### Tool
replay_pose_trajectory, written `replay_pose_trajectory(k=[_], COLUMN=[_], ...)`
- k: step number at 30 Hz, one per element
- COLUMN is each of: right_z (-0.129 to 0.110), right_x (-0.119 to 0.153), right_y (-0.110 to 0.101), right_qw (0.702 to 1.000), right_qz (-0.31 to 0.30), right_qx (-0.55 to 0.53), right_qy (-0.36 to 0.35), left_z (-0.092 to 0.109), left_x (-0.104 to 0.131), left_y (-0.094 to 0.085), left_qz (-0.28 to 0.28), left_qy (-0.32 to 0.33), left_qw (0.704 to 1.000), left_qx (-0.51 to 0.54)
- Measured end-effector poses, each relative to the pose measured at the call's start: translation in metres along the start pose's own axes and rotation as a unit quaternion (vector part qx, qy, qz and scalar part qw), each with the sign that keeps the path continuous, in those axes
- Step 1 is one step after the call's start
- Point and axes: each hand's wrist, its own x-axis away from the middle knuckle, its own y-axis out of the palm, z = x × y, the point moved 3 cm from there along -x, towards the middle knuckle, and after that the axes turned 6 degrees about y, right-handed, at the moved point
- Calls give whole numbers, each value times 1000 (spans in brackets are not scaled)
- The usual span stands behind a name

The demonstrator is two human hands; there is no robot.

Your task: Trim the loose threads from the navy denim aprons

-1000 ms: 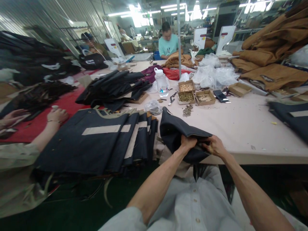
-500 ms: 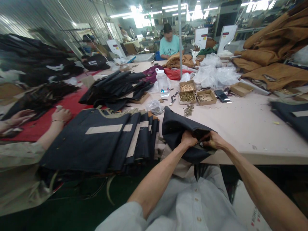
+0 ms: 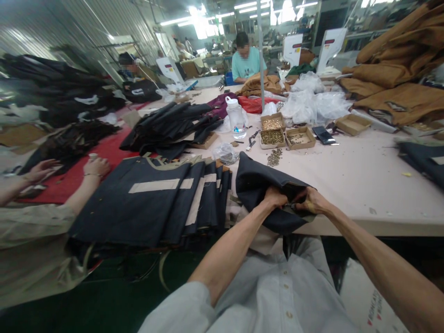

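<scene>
A dark fabric piece (image 3: 258,178) is gathered at the table's front edge, its opening facing me. My left hand (image 3: 276,198) is closed on the fabric at the opening, fingertips partly hidden in the folds. Close to its right, my right hand (image 3: 310,201) is closed on the fabric's other side, its thumb and fingers bent inward. Something small and metallic shows between the hands, too small to identify. To the left lies a fanned stack of dark pieces (image 3: 152,208) with beige strips.
Beyond the fabric are small metal rings (image 3: 274,157), boxes of metal parts (image 3: 272,137), a water bottle (image 3: 236,118) and a phone (image 3: 324,135). Another person's hands (image 3: 97,166) are at the left. Brown garments (image 3: 391,78) are piled at the right.
The whole view has shifted slightly, so the table's items sit a little further right. Both hands stay on the dark fabric, with the right fingers slightly changed in pose.
</scene>
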Motion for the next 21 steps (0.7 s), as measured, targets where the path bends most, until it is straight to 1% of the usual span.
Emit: replay_pose_trajectory(k=[2,9,11,14,16,19,21], right_z=[3,11,12,11,10,7,5], right_x=[0,1,1,0,-2,-4,-6], right_y=[2,6,6,5,5,3,2], right_qw=[1000,1000,1000,998,998,997,997], right_qz=[-9,-6,-8,-7,-7,-11,-12], right_qx=[-3,-3,-17,-51,-65,-65,-58], right_qy=[-2,9,16,20,21,31,40], left_z=[2,3,0,-4,-5,-3,-1], left_x=[0,9,11,10,9,6,3], left_y=[0,-1,-2,-1,0,1,3], left_qz=[-12,-10,-8,-12,3,44,51], left_qy=[10,47,54,45,41,45,39], left_qw=[1000,999,998,998,998,995,994], left_qx=[-9,6,-10,-42,-55,-74,-90])
